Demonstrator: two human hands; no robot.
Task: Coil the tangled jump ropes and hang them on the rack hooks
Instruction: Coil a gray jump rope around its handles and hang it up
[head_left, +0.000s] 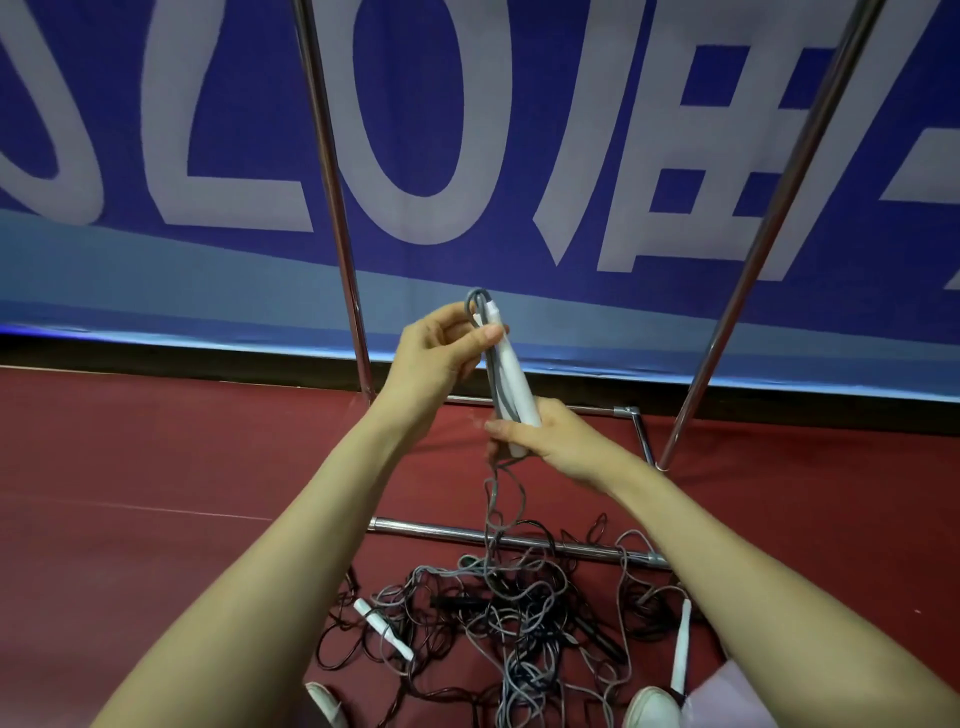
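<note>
A white jump-rope handle, possibly two held together, stands tilted in the air in front of the metal rack. The left hand pinches its top end and a small loop of grey cord between thumb and curled fingers, while the right hand is curled round its lower end. The cord drops from the right hand to a tangled pile of ropes on the red floor beside the rack's base bar, with a blue banner behind.

The blue banner bears large white letters, seemingly "SLO", then cropped Chinese characters.
</note>
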